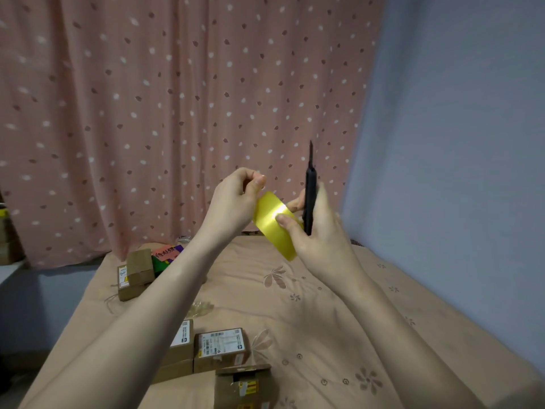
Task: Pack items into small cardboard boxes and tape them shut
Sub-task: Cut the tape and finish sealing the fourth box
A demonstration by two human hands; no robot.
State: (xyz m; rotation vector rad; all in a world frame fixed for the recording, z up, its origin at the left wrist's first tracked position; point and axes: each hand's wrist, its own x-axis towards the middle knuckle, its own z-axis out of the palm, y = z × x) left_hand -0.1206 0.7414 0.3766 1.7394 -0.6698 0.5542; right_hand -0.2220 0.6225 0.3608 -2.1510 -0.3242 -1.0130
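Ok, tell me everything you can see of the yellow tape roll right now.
The yellow tape roll is glossy, with a bright glare streak across its broad outer face. It is held in the air above the bed, tilted. The right hand grips it, thumb on its face, along with a black knife. The left hand pinches at its upper edge, apparently the tape end.

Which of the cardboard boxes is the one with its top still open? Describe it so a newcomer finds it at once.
Start at the tan floral bedspread and go to the cluster of boxes at its near edge, below the left forearm. The open box is the nearest one, at the bottom of the frame. Unlike the shut, white-labelled box behind it, its flaps stand raised and yellow stickers show on its side.
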